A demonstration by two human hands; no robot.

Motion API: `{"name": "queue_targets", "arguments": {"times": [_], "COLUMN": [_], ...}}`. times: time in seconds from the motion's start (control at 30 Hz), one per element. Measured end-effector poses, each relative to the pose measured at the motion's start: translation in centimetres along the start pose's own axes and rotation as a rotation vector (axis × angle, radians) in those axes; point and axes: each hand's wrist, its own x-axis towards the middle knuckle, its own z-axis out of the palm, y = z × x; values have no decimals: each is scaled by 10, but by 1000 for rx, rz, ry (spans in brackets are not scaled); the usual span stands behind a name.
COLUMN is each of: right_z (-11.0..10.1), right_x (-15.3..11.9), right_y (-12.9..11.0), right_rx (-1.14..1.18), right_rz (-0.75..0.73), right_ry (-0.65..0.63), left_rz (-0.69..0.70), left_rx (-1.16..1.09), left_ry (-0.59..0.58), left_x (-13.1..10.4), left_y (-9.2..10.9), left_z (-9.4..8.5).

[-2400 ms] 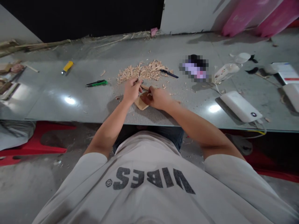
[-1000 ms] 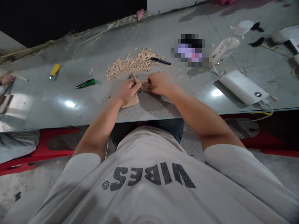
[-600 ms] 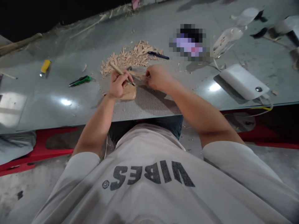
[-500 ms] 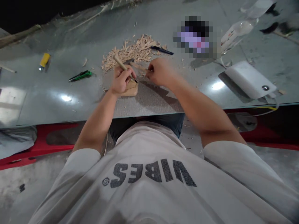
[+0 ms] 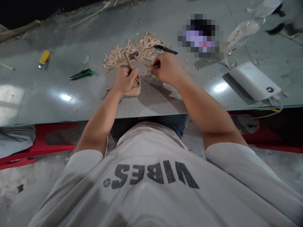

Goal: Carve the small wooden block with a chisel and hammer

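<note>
Pale, smooth, rounded wooden block (image 5: 133, 91) is lying on a grey woven mat (image 5: 155, 102) near the front edge of the grey tabletop (image 5: 87, 108). Left hand (image 5: 125, 78) is covering much of the block's far side; its fingers are clamping a slim dark-tipped chisel with a pale round wooden handle (image 5: 128, 60), which is leaning with its tip at the block's right end (actual contact is too small to tell). Beyond the block and to its right, the right hand (image 5: 167, 67) is closing its fingers around a small hammer with a dark metal head and flat wooden handle (image 5: 143, 61); the head is hanging just beside the chisel's handle, touching or not I can't tell. A heap of curled tan wood shavings (image 5: 146, 47) is spreading beyond the block.

Handling, as I'm judging it: the block is looking light and stiff, probably sliding easily on its smooth faces and possibly splitting along the grain. Its thick side edges are offering the best hold, well clear of the chisel's tip. The hammer is probably weighing most at its head.
</note>
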Motion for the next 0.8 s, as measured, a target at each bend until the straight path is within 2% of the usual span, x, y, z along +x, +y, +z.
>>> {"name": "queue_targets", "arguments": {"times": [0.1,0.27,0.4,0.57,0.8], "right_z": [-1,-4,-4,-4,-6], "right_x": [-2,-6,-5,-3,-5], "right_y": [-5,-10,-10,-8,-10], "right_rx": [-79,-133,-181,-273,-234], "right_rz": [26,4,-3,-18,-9], "right_ry": [124,131,143,144,136], "left_rz": [-3,-54,-31,-63,-56], "left_rx": [14,23,54,-28,25], "left_ry": [-10,3,5,-20,-48], "left_x": [0,1,1,3,6], "left_y": [0,-2,-5,-11,-22], "left_z": [-1,-2,-1,-2,-4]}}
